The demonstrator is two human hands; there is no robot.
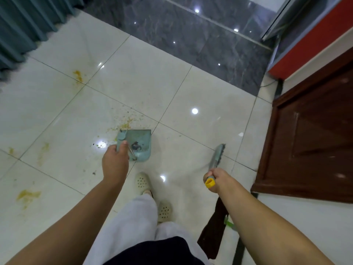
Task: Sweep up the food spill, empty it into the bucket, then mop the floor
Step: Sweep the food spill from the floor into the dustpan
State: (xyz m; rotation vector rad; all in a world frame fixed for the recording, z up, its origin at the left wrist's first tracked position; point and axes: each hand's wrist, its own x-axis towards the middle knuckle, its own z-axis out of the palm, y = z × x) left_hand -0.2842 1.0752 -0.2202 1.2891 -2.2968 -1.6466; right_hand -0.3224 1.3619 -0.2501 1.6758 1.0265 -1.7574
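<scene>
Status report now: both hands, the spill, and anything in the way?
Left hand grips dustpan, some dirt inside. Right hand grips broom. Yellow crumbs just beyond pan; stains remain at left. Path clear.

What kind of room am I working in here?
Probably a home interior, maybe near an entry: glossy white floor tiles meeting a dark marble strip, a teal curtain on one side and a dark wooden door on the other.
</scene>
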